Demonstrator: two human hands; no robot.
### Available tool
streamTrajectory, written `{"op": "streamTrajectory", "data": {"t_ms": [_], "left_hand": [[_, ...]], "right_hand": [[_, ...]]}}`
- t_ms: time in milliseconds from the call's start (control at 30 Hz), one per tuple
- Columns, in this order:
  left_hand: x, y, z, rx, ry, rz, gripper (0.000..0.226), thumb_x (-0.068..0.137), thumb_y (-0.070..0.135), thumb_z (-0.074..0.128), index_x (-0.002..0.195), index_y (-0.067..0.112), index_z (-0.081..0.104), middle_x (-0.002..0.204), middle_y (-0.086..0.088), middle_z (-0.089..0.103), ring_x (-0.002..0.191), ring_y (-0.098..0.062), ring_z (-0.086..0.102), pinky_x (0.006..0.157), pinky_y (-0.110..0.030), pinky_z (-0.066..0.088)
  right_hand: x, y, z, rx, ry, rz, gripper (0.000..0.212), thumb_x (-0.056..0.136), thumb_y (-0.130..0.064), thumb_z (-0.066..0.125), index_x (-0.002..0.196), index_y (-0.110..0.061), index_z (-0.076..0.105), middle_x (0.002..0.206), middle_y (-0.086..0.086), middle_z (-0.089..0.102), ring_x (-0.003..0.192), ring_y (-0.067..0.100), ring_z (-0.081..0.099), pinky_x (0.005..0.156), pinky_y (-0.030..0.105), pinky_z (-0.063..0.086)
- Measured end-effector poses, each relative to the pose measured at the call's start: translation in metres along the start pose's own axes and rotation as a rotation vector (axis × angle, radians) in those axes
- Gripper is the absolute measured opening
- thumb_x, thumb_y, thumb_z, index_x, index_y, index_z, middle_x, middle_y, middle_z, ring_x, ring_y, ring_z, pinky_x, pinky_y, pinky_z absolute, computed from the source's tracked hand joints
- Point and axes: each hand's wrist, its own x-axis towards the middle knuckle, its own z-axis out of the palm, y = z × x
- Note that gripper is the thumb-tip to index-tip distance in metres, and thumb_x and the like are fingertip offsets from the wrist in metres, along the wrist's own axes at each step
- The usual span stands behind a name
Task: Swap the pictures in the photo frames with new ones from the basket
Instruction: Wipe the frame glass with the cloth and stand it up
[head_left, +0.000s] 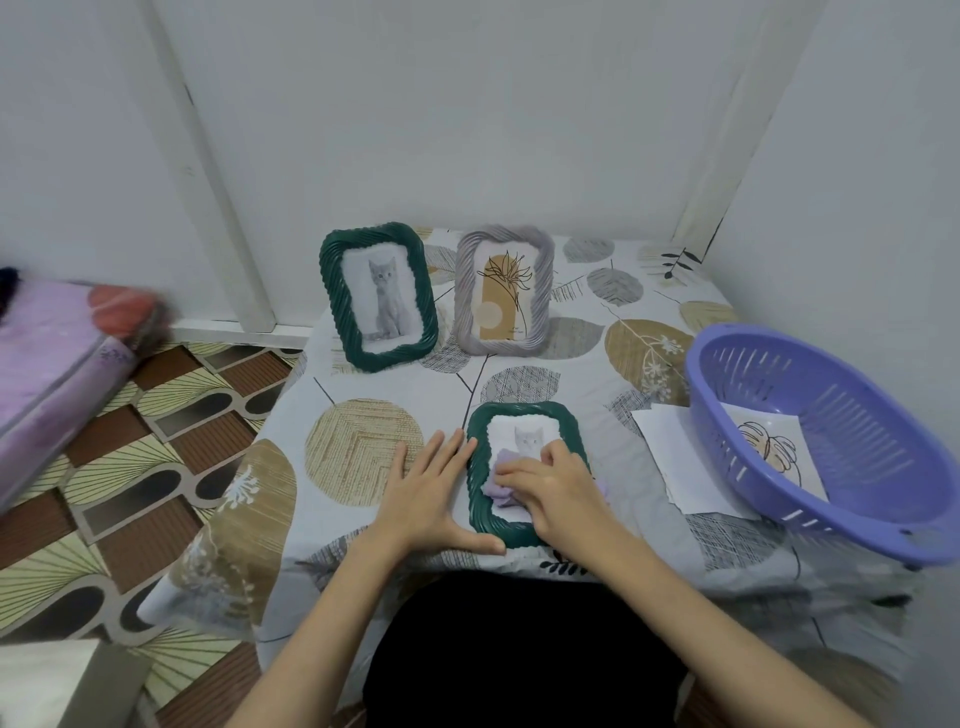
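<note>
**Listener:** Head view, please. What is there?

**Operator:** Frames first. I see a green frame (527, 475) lying flat on the tabletop (363, 452) near the front edge, showing a grey kitten picture. The right hand (550, 493) rests on its glass, fingers (511, 475) curled over a pale lilac cloth (501, 491). The left hand (434, 499) lies flat beside the frame, fingers straight and spread, its thumb touching the frame's lower edge.

**Listener:** And the others?

**Operator:** Two stand upright at the back: another green frame (378, 297) with a kitten, and a grey frame (503, 291) with a plant drawing. At the right, a purple basket (810, 441) holds one leaf print (774, 447); a white sheet (675, 457) lies partly under it.

**Listener:** Progress?

**Operator:** I judge it well advanced: this frame seems closed and is being wiped. Whether the grey frame needs swapping, I cannot tell.
</note>
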Motion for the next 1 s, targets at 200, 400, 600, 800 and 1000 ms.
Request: {"op": "streamTrajectory", "data": {"t_ms": [200,400,600,800,1000], "left_hand": [[0.001,-0.001,0.001,-0.014,0.005,-0.004,0.135,0.038,0.099,0.034,0.148,0.031,-0.008,0.156,0.014,-0.012,0.144,-0.008,-0.014,0.116,-0.05,-0.012],[0.001,-0.002,0.001,-0.023,-0.003,0.0,0.131,0.044,0.095,0.039,0.148,0.031,-0.008,0.156,0.015,-0.012,0.144,-0.008,-0.015,0.116,-0.05,-0.012],[0.001,-0.002,0.001,-0.02,-0.008,-0.003,0.132,0.041,0.097,0.035,0.147,0.033,-0.009,0.156,0.015,-0.013,0.143,-0.007,-0.015,0.116,-0.05,-0.011],[0.001,0.0,-0.001,-0.021,-0.016,-0.003,0.131,0.045,0.095,0.041,0.148,0.032,-0.008,0.156,0.014,-0.012,0.144,-0.008,-0.014,0.116,-0.051,-0.011],[0.001,0.0,-0.002,-0.02,-0.03,-0.011,0.134,0.038,0.098,0.034,0.147,0.033,-0.009,0.156,0.015,-0.013,0.144,-0.008,-0.015,0.116,-0.051,-0.011]], "right_hand": [[-0.013,0.008,-0.014,-0.164,0.067,-0.09,0.035,0.057,-0.002,0.079,0.083,-0.026,0.074,0.093,-0.017,0.07,0.068,0.02,0.05,0.052,0.027,0.045],[-0.001,-0.007,0.004,-0.078,0.028,0.023,0.028,0.075,-0.004,0.068,0.096,-0.022,0.071,0.106,-0.012,0.067,0.082,0.028,0.048,0.065,0.032,0.039],[-0.013,0.008,-0.011,-0.246,-0.036,-0.024,0.038,0.063,-0.01,0.076,0.094,-0.031,0.07,0.101,-0.011,0.066,0.081,0.022,0.05,0.062,0.029,0.046],[-0.006,-0.006,0.007,0.032,-0.006,0.073,0.025,0.093,-0.017,0.049,0.112,-0.02,0.065,0.124,-0.009,0.058,0.089,0.023,0.038,0.083,0.037,0.04],[-0.035,0.028,-0.013,-0.065,0.099,0.054,0.027,0.071,0.001,0.072,0.093,-0.015,0.073,0.102,-0.004,0.071,0.069,0.033,0.053,0.063,0.037,0.048]]}}
